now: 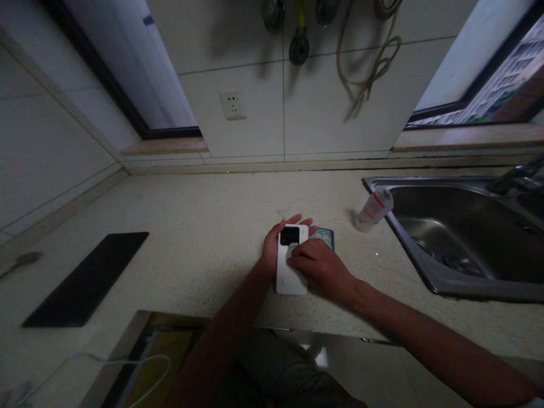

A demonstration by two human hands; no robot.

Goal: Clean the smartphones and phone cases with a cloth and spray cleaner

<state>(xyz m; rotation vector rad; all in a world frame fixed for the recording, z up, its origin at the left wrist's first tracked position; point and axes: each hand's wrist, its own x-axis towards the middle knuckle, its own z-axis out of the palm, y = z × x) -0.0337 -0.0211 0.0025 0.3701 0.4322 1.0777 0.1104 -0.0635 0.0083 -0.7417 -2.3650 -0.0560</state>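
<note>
A white smartphone (291, 282) lies back side up, its black camera block at the far end. My left hand (270, 248) grips it from the left, with fingertips showing past its far and right edges. My right hand (319, 262) is closed in a pinch over the phone's back, just below the camera block. A small pale scrap (291, 249) shows at those fingertips; its kind is unclear. Behind my right hand, a blue-green phone case (327, 234) with round cutouts rests on the counter, partly hidden.
A clear plastic cup (374, 209) with red markings stands beside the steel sink (429, 277) on the right. A black flat panel (91, 277) lies left on the pale counter (204, 226). A white cable (123, 361) runs near the counter's front left.
</note>
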